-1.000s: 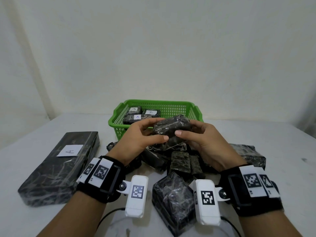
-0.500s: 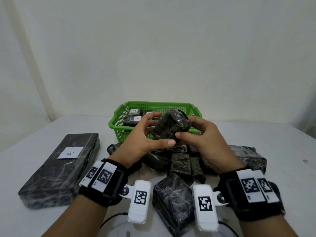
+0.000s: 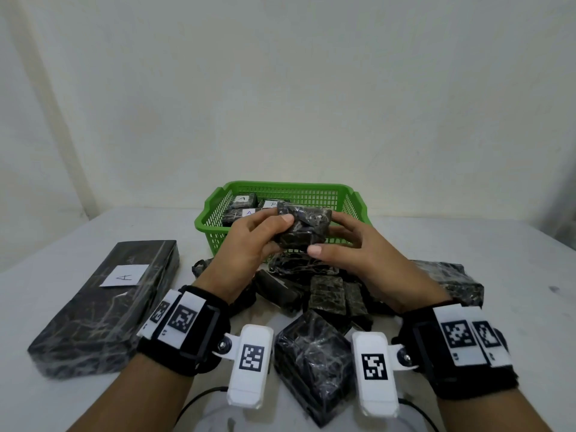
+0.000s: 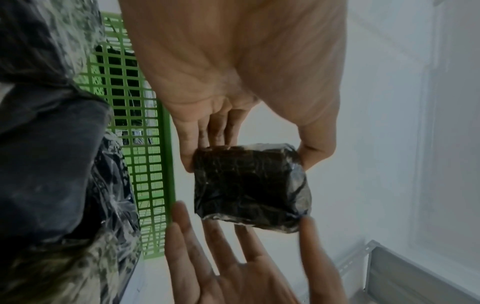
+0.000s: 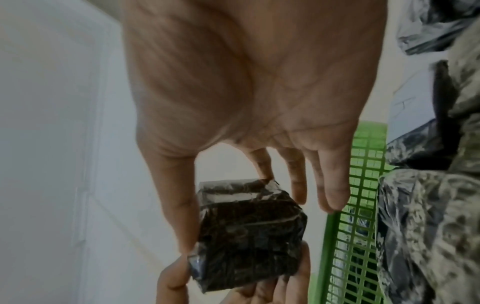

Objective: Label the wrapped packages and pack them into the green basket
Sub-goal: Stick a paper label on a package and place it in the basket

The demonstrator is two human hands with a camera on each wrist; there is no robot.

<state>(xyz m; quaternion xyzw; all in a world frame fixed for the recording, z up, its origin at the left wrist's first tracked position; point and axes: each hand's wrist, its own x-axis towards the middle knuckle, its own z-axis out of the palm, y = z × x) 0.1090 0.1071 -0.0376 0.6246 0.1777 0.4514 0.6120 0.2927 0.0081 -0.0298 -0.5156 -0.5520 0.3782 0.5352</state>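
1. Both hands are holding one small dark block-shaped package wrapped in crinkled clear film (image 3: 304, 227) in the air, just at the near rim of the green plastic lattice basket (image 3: 349, 194), which is sitting at 12 o'clock on the white counter (image 3: 467, 238).
2. The left hand (image 3: 249, 241) is curling thumb and fingers around the package's left end, gripping it firmly.
3. The right hand (image 3: 352, 244) is touching the right end with nearly straight fingers; in the right wrist view its thumb is lying along one face and the index fingertip is meeting the top edge, so it is steadying more than clamping.
4. No white label is showing on any face of this package that I can see, while the ones in the basket are carrying lettered slips, as is the long flat dark wrapped package (image 3: 106, 304) at 9 o'clock.
5. Risk, as I judge it: dropping this one in unlabelled would mean digging it back out.
6. The film is looking slick; with the right hand this loose, turning the package could let it slide onto the heap of unlabelled wrapped packages (image 3: 327, 294) at 6 o'clock.
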